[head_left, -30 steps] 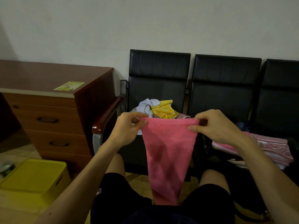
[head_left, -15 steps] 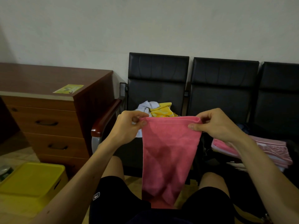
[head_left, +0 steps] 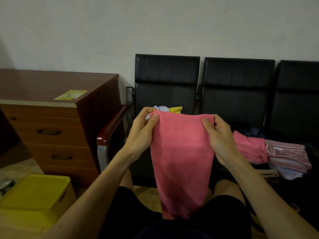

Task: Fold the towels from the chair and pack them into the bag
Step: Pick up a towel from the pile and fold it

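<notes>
A pink towel (head_left: 181, 157) hangs in front of me, its lower end resting on my lap. My left hand (head_left: 143, 130) pinches its top left corner and my right hand (head_left: 217, 135) pinches the top right corner. Behind the towel, a heap of white and yellow towels (head_left: 168, 109) lies on the leftmost black chair (head_left: 165, 80), mostly hidden. A stack of folded pink and striped towels (head_left: 276, 154) sits on a dark bag (head_left: 255, 131) on the middle chair seat to the right.
A brown wooden drawer cabinet (head_left: 51, 121) stands at the left, with a yellow sticker (head_left: 70, 95) on top. A yellow plastic box (head_left: 34, 199) sits on the floor at lower left. The chair's wooden armrest (head_left: 112, 125) juts out beside my left hand.
My hands have come closer together at the towel's top edge, and the towel's lower end has sunk onto my lap. The view has tilted slightly.
</notes>
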Tool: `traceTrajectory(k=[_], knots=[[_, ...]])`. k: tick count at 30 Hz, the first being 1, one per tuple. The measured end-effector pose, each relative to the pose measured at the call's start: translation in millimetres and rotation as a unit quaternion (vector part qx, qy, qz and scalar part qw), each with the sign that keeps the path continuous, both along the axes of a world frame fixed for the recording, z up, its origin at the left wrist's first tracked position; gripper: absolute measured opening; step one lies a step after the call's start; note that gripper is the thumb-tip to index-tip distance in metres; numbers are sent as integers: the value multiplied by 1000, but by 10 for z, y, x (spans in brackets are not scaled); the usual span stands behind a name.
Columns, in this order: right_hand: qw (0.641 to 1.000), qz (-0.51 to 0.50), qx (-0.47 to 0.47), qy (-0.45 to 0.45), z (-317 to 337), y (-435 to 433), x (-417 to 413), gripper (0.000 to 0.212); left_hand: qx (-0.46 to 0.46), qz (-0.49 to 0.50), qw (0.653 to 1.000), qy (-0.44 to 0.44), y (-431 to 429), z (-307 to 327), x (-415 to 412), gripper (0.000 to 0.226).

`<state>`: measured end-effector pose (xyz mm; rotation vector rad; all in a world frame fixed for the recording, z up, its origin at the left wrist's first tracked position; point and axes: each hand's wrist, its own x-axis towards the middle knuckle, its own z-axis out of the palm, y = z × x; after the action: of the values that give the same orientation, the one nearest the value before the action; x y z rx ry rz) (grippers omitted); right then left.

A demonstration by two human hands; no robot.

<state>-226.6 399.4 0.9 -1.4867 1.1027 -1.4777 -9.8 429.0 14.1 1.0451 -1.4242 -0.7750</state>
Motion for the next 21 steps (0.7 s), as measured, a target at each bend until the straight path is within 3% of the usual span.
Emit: traceTrajectory(k=[5, 9, 10, 13, 15, 17, 21], knots=[[987, -6, 131, -93, -304, 95, 97, 21, -65, 66, 996, -7, -11, -44, -312, 14], [918, 186, 276, -216, -588, 310, 144, 75, -47, 71, 996, 26, -12, -55, -495, 17], [908, 221, 282, -219, -682, 368, 148, 79, -34, 72, 996, 47, -24, -46, -525, 18], [917, 256, 279, -128, -889, 490, 187, 63, 9, 70, 992, 103, -84, -24, -555, 15], [921, 241, 296, -73, -998, 479, 211, 40, 25, 80, 989, 120, -138, -12, -509, 13], [923, 208, 312, -83, -1060, 451, 207, 21, 21, 105, 988, 114, -211, 14, -408, 12], [938, 170, 298, -53, -966, 396, 156, 13, 12, 177, 979, 103, -359, 37, -128, 11]])
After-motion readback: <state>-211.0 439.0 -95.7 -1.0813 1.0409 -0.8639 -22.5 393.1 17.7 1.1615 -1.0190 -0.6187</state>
